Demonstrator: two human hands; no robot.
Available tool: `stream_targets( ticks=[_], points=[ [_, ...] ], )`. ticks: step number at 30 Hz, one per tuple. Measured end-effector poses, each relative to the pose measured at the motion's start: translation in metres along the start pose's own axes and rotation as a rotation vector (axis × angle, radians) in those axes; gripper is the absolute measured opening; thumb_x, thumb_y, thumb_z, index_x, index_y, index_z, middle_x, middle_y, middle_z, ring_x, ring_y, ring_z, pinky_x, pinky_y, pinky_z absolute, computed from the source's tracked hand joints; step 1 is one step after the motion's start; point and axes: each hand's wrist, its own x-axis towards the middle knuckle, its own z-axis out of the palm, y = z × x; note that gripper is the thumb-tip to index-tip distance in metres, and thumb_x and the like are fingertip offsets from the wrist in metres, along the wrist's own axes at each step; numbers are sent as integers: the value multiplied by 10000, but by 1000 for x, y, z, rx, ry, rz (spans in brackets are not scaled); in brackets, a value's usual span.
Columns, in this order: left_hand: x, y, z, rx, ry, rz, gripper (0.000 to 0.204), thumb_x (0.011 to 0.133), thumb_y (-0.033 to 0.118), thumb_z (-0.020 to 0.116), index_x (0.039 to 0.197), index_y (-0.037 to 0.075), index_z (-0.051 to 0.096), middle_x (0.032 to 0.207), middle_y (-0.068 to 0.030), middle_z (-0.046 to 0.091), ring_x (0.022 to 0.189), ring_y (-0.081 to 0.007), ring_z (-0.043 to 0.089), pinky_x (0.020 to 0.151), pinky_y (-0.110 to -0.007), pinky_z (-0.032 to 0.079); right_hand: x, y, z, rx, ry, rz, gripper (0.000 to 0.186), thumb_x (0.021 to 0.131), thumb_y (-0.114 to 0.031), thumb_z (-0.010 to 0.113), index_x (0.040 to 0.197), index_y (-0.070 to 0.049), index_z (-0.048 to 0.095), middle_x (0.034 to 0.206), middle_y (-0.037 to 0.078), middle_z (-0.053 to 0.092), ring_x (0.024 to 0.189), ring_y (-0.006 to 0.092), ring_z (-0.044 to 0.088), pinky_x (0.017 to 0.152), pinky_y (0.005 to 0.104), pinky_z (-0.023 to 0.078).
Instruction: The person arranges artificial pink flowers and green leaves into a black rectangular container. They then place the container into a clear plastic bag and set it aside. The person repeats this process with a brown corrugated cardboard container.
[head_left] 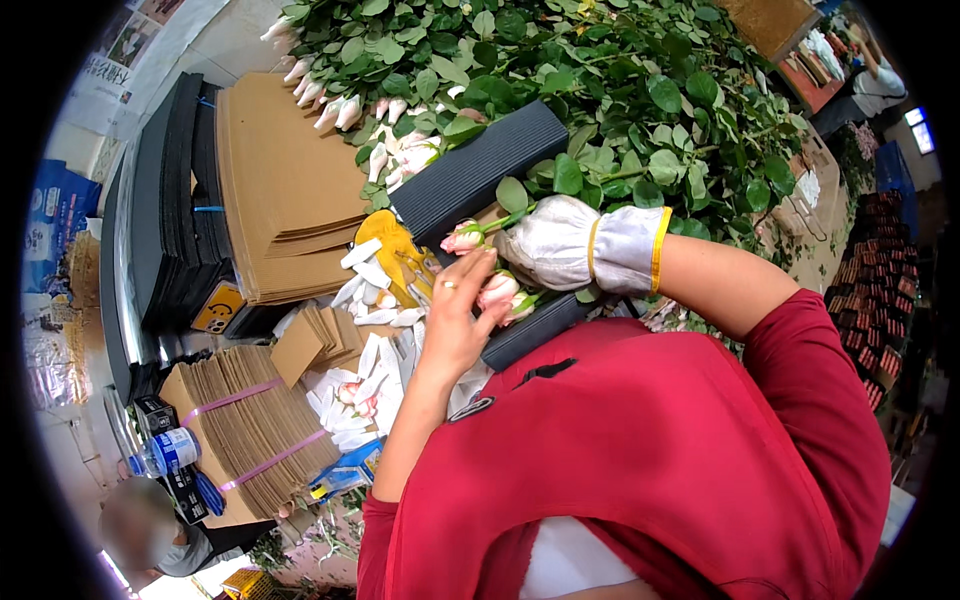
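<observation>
My bare left hand (462, 300), with a ring, has its fingers bent against pink-white rose buds (499, 294). My right hand (540, 243), in a white glove with yellow trim, is curled just behind them; its fingertips and what they grip are hidden. Another pale rose (463, 239) lies by my left fingertips. Dark corrugated strips (480, 165) frame the roses above and below. A yellow glove (389, 250) and white paper strips (375, 355) lie to the left.
Leafy roses (650, 90) fill the back. Stacked brown cardboard (280, 170), black sheets (180, 180), banded cardboard (250, 430) and a water bottle (172, 450) are on the left. A person (165, 540) is at lower left, another (865, 85) at upper right. Dark-wrapped bundles (875, 290) stand at right.
</observation>
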Motion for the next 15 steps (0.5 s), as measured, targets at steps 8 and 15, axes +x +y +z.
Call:
stream_targets(
  ticks=[8, 15],
  points=[
    [7, -30, 16, -130, 23, -113, 679, 667, 67, 815, 1305, 47, 583, 1267, -164, 561, 1207, -323, 528, 1014, -381, 429, 7, -12, -42, -11, -287, -11, 222, 776, -278, 660, 893, -89, 673, 694, 147, 664, 645, 348, 674, 574, 465, 537],
    [8, -22, 19, -81, 11, -188, 617, 687, 161, 832, 1251, 72, 598, 1242, -147, 601, 1187, -328, 525, 1002, -393, 427, 7, 4, -9, -61, -223, -86, 147, 689, -162, 672, 810, -78, 677, 700, 140, 669, 649, 345, 680, 563, 453, 532]
  ],
)
